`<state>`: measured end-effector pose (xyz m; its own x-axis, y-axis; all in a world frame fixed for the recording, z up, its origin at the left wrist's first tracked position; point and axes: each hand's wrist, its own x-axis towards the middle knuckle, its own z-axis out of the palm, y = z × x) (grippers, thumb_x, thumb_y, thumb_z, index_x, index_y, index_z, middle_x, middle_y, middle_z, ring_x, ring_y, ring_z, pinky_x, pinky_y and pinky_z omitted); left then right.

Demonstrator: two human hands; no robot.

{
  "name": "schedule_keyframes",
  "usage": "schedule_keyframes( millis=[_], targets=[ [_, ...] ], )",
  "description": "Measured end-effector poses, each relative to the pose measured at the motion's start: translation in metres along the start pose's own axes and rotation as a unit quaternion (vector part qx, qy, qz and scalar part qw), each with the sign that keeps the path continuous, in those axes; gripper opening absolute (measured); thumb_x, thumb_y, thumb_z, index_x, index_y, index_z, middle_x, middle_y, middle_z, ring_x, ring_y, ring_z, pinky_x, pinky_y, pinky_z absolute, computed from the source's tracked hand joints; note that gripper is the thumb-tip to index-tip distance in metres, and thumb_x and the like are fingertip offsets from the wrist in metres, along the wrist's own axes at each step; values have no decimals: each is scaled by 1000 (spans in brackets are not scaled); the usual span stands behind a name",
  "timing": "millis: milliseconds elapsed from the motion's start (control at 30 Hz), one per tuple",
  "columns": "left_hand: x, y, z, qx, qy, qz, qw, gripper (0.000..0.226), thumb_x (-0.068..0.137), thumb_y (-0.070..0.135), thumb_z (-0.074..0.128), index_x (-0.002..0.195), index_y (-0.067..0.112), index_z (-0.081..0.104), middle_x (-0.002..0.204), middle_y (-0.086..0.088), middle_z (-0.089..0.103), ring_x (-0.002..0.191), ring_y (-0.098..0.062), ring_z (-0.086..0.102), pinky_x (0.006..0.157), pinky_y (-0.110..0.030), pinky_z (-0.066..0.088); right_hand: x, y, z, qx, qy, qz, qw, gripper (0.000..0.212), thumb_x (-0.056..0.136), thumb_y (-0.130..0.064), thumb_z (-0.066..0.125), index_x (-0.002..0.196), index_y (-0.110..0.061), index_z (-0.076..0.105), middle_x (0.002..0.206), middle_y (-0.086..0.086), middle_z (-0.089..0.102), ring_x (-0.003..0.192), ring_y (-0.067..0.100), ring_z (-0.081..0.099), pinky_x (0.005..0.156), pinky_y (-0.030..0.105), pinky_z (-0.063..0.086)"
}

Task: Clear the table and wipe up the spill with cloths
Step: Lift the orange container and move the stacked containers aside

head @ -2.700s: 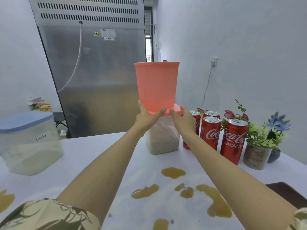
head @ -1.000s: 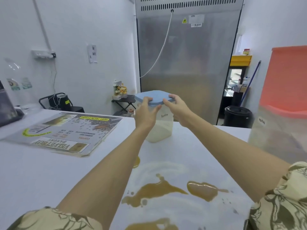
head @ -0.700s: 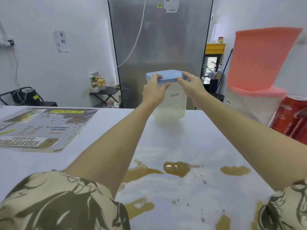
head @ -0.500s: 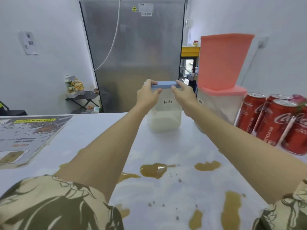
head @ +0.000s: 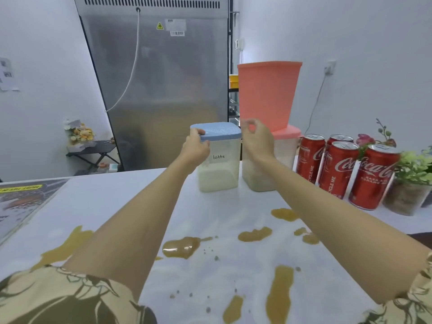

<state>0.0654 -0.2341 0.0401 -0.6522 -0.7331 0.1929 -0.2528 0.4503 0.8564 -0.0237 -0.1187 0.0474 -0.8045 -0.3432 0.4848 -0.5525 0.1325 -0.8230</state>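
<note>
A clear container labelled "latte" (head: 221,170) with a blue lid (head: 219,131) stands on the white table (head: 105,202), close to a clear container with a pink lid (head: 285,148). My left hand (head: 195,148) grips the lid's left edge. My right hand (head: 256,141) hovers just right of the lid, fingers loosely curled, holding nothing. Brown spill puddles (head: 182,246) spread over the near part of the table under my arms. No cloth is in view.
A pink tub (head: 266,94) sits upside down on the pink-lidded container. Several red cola cans (head: 336,169) and potted flowers (head: 411,181) line the right side. A laminated poster (head: 21,199) lies at the left. A steel fridge (head: 159,90) stands behind the table.
I carried the latte container rightward and set it down beside the pink-lidded container. My right hand has come off the lid; my left hand still holds it.
</note>
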Motion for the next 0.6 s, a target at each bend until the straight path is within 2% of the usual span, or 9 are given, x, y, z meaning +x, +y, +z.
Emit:
schedule_keyframes(
  millis=[100,167,233,300,367,467,533,600],
  targets=[
    [4,13,6,-4,-14,-59,998,50,92,21,36,138,27,20,138,-13,30,117,-30,41,97,-41,42,10,5,-27,-12,107,-8,994,30,96,-35,48,103,-7,58,112,12,57,103,27,53,77,30,36],
    [5,26,12,56,39,-48,997,56,88,24,40,140,26,20,141,-13,25,125,-33,29,99,-38,33,17,9,-44,-12,151,-9,988,30,94,-33,52,106,-5,56,113,13,54,104,26,52,75,26,32],
    [4,41,19,111,92,-15,989,62,84,27,46,141,22,22,145,-16,22,131,-37,19,108,-42,23,26,14,-56,-2,159,-4,987,37,93,-31,55,116,-3,50,120,15,50,111,27,49,79,25,33],
    [8,56,29,139,99,21,985,70,84,37,51,144,19,20,147,-17,24,136,-40,14,113,-47,17,36,17,-65,32,123,12,992,53,93,-33,56,132,-1,39,134,15,44,123,26,44,94,27,35],
    [13,70,43,164,80,66,981,80,84,46,54,147,16,15,146,-16,28,138,-39,14,113,-48,16,43,20,-72,65,73,28,995,72,93,-39,55,145,-3,20,149,13,30,136,24,33,106,29,29],
    [18,87,64,172,41,107,979,88,84,51,55,149,14,9,146,-15,32,138,-36,18,113,-47,20,56,25,-76,91,-2,47,995,87,91,-48,52,150,-9,2,158,7,12,144,21,18,113,33,21],
    [22,94,77,151,-2,106,983,91,88,51,53,150,14,-2,147,-16,33,138,-35,22,112,-46,24,66,28,-76,117,-39,54,991,84,91,-46,54,150,-10,6,157,5,17,143,20,20,111,31,23],
    [26,98,86,135,-19,91,986,92,91,48,50,149,12,-13,149,-17,31,137,-34,27,111,-46,28,78,32,-73,134,-48,53,988,72,89,-41,59,144,-8,25,145,4,38,135,21,38,105,29,33]
  ],
)
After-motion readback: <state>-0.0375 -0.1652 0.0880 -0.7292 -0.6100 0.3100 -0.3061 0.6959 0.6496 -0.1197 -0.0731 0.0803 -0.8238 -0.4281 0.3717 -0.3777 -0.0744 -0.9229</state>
